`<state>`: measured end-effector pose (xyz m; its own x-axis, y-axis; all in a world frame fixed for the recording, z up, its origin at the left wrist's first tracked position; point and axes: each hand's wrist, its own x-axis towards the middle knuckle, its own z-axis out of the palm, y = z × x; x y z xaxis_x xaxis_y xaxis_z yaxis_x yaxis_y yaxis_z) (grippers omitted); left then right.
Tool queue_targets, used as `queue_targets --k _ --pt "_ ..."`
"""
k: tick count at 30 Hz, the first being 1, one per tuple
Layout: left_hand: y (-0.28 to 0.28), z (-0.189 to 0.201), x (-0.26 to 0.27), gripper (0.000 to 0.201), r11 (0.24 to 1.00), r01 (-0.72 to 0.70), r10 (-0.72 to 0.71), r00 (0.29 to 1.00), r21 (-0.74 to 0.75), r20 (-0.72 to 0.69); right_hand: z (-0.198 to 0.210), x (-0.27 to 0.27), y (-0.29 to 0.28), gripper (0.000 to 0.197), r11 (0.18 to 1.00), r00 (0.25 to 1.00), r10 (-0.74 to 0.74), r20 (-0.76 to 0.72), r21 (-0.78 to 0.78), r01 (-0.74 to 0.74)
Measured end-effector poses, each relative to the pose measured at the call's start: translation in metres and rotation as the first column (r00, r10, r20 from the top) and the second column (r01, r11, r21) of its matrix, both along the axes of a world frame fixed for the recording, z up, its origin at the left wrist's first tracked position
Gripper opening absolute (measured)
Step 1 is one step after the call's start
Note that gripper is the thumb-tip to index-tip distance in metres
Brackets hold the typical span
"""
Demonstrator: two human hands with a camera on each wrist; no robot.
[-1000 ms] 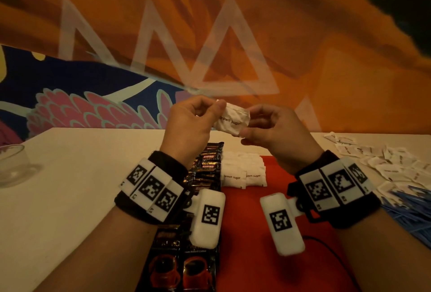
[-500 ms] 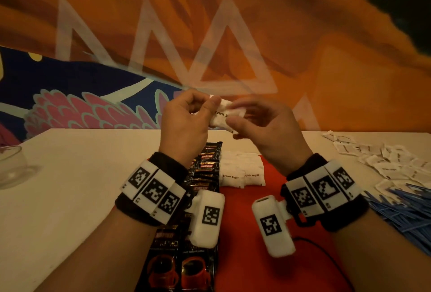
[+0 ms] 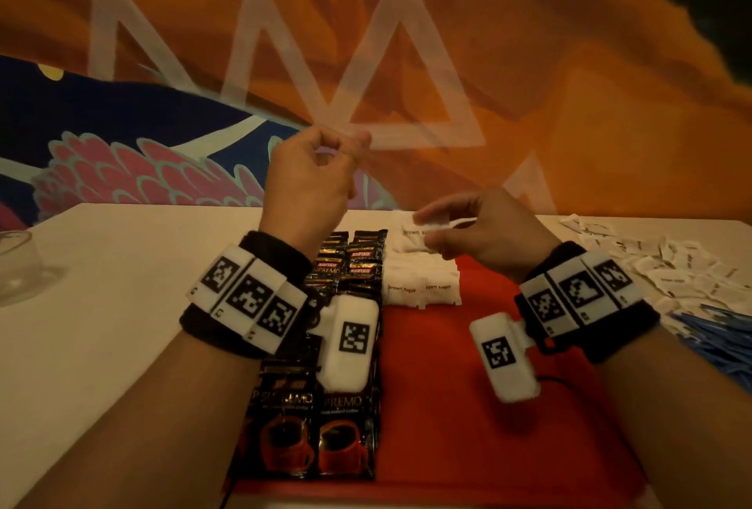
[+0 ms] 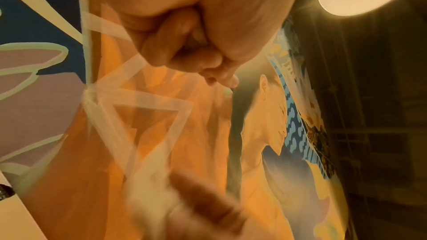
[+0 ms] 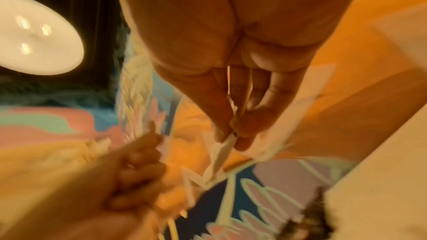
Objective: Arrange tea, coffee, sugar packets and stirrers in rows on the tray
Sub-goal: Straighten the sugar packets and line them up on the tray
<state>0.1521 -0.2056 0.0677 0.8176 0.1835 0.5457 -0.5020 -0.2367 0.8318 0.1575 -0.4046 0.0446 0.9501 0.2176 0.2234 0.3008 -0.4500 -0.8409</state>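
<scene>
My right hand pinches a white brown-sugar packet low over the far end of the red tray; the right wrist view shows thumb and fingers holding its edge. My left hand hovers higher up, fingers curled and thumb against forefinger, with nothing seen in it. On the tray, black coffee sachets lie in two columns along the left side. White sugar packets lie in rows beside them, just below the held packet.
Loose sugar packets are scattered on the table at the right, with a heap of blue stirrers in front of them. A glass bowl stands at the far left. A painted wall rises behind the table.
Both hands held the packet up in the air before. Now the left hand has let go and risen, and the right hand has brought the packet down toward the tray's far end.
</scene>
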Motion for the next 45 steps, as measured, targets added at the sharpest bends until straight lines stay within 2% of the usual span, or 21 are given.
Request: queue_targets --k 2,4,7,12,17,21,23,26,30,34,36,39,40,43,45 --pt "0.002 0.004 -0.001 0.023 0.999 0.019 -0.019 1.0 -0.04 -0.009 -0.009 0.007 -0.005 0.021 0.974 0.997 -0.033 -0.067 -0.227 0.017" --pt "0.002 0.006 -0.001 0.022 0.998 0.032 -0.033 0.999 -0.051 -0.01 -0.016 0.011 -0.008 0.021 0.907 0.996 -0.046 -0.078 -0.421 0.009" --pt "0.002 0.009 -0.003 0.02 0.997 0.049 -0.049 0.999 -0.056 -0.009 -0.022 0.012 -0.007 0.021 0.832 0.995 -0.061 -0.079 -0.555 0.007" --pt "0.004 0.012 -0.008 0.02 0.997 0.057 -0.056 0.998 -0.053 0.011 -0.029 0.014 -0.004 0.024 0.77 0.993 -0.104 -0.052 -0.637 0.048" --pt "0.005 0.013 -0.009 0.02 0.998 0.065 -0.065 0.998 -0.021 0.004 -0.042 0.021 0.003 0.024 0.663 0.989 -0.145 -0.034 -0.745 0.071" --pt "0.005 0.013 -0.009 0.02 0.998 0.067 -0.067 0.998 0.004 -0.005 -0.043 0.023 0.004 0.022 0.563 0.991 -0.091 0.094 -0.817 0.129" --pt "0.005 0.013 -0.009 0.02 0.998 0.063 -0.063 0.998 0.01 -0.017 -0.038 0.024 0.002 0.019 0.592 0.988 -0.038 0.151 -0.793 0.144" --pt "0.004 0.011 -0.008 0.021 0.998 0.068 -0.068 0.997 0.013 -0.027 -0.036 0.022 0.006 0.014 0.648 0.997 0.005 0.077 -0.76 0.056" --pt "0.003 0.01 -0.008 0.022 0.997 0.075 -0.074 0.996 0.011 -0.041 -0.042 0.023 0.011 0.03 0.58 1.0 0.003 -0.027 -0.814 -0.024" --pt "0.004 0.013 -0.01 0.029 0.992 0.122 -0.124 0.989 -0.028 -0.081 -0.015 0.02 0.009 0.028 0.606 0.995 0.098 -0.034 -0.791 -0.087" --pt "0.004 0.015 -0.013 0.04 0.976 0.193 -0.207 0.966 -0.1 -0.155 0.006 0.014 0.01 0.027 0.696 0.991 0.127 0.049 -0.716 -0.054" --pt "0.003 0.017 -0.019 0.055 0.925 0.304 -0.354 0.907 -0.226 -0.229 0.029 0.001 0.018 0.019 0.904 0.963 0.102 0.251 -0.426 0.016" --pt "0.002 0.017 -0.021 0.058 0.911 0.327 -0.386 0.891 -0.251 -0.24 0.032 -0.004 0.023 0.016 0.951 0.945 0.08 0.318 -0.308 0.022" --pt "0.001 0.015 -0.022 0.068 0.882 0.39 -0.454 0.855 -0.263 -0.253 0.037 -0.021 0.035 0.01 0.999 0.897 0.025 0.44 -0.031 -0.012" --pt "-0.001 0.015 -0.024 0.07 0.876 0.422 -0.475 0.841 -0.236 -0.259 0.036 -0.03 0.042 0.011 0.999 0.893 0.017 0.45 0.033 -0.036"
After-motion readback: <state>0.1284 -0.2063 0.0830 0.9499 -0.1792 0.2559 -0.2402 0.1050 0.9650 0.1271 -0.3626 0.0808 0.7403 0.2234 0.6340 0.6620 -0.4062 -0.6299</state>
